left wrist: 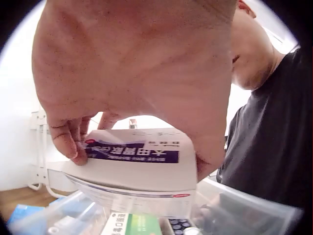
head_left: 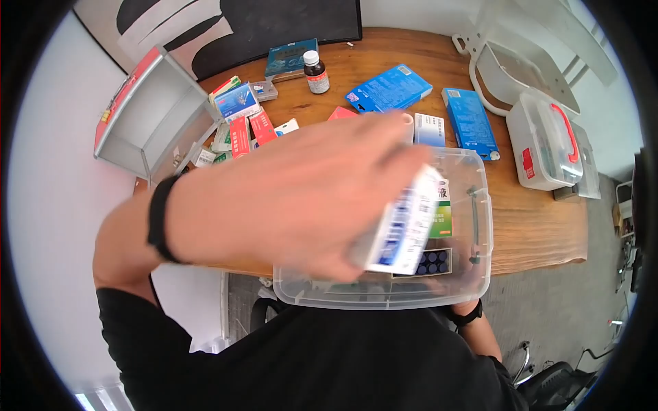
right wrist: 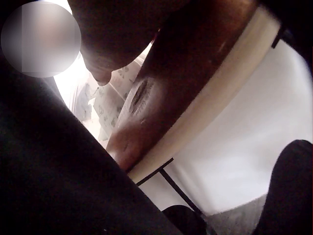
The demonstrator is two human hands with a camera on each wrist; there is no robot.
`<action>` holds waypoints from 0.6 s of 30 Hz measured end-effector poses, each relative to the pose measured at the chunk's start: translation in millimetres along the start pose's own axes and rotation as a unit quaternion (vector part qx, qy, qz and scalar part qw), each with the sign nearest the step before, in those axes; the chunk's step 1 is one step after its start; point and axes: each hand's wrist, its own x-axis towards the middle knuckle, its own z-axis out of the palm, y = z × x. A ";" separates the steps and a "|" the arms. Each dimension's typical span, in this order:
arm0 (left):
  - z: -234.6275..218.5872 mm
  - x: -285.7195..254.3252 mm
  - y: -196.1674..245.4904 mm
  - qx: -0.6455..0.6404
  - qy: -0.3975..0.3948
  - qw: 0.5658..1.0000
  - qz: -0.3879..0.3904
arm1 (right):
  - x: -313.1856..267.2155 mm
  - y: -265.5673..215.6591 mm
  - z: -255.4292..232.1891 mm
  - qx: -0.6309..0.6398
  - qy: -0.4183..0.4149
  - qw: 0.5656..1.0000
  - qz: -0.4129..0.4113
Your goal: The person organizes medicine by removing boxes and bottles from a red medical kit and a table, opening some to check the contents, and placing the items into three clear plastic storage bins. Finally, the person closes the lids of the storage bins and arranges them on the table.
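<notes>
The left hand (head_left: pixel 295 192) reaches over a clear plastic bin (head_left: pixel 486 226), pinching a white and blue box (head_left: pixel 404 226). In the left wrist view, the fingers and thumb of that hand (left wrist: pixel 137 63) hold the box (left wrist: pixel 142 152) by its opposite ends, above the bin (left wrist: pixel 249 205). Inside the bin lie a green and white box (head_left: pixel 442 212) and a tray of dark-capped vials (head_left: pixel 433 262). The right hand (head_left: pixel 466 306) is at the bin's near right corner, mostly hidden; in the right wrist view this hand (right wrist: pixel 117 34) is dark, its grip unclear.
Blue boxes (head_left: pixel 391 89) (head_left: pixel 470 123), a brown bottle (head_left: pixel 317 74) and a teal box (head_left: pixel 291 60) are on the wooden table (head_left: pixel 534 236). Red and white boxes (head_left: pixel 240 137) lie beside a tipped grey case (head_left: pixel 154 109) at left. A clear case with a red handle (head_left: pixel 541 147) stands at right.
</notes>
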 end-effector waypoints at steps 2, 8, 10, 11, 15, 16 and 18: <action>1.1 -31.5 13.0 -0.016 -0.020 0.992 -0.121 | 4.4 -3.2 -2.9 -0.016 0.003 1.000 -0.002; 27.0 -47.5 22.4 0.164 -0.057 0.977 -0.123 | 9.0 -6.4 -7.3 -0.067 -0.021 0.997 -0.029; 28.9 -48.7 21.3 0.134 -0.064 0.978 -0.146 | 9.2 -5.9 -7.9 -0.088 -0.031 0.995 -0.041; 30.0 -48.2 19.6 0.106 -0.071 0.978 -0.165 | 9.5 -5.5 -8.1 -0.101 -0.034 0.993 -0.047; 37.8 -50.4 18.8 0.073 -0.077 0.974 -0.201 | -15.4 12.6 0.0 -0.026 -0.058 0.998 0.019; 39.6 -49.8 19.3 0.133 -0.071 0.975 -0.165 | -17.0 14.8 2.1 -0.024 -0.044 0.999 0.008; 39.6 -47.2 21.7 0.189 -0.064 0.971 -0.131 | -14.5 13.6 -0.3 -0.022 -0.033 0.999 -0.003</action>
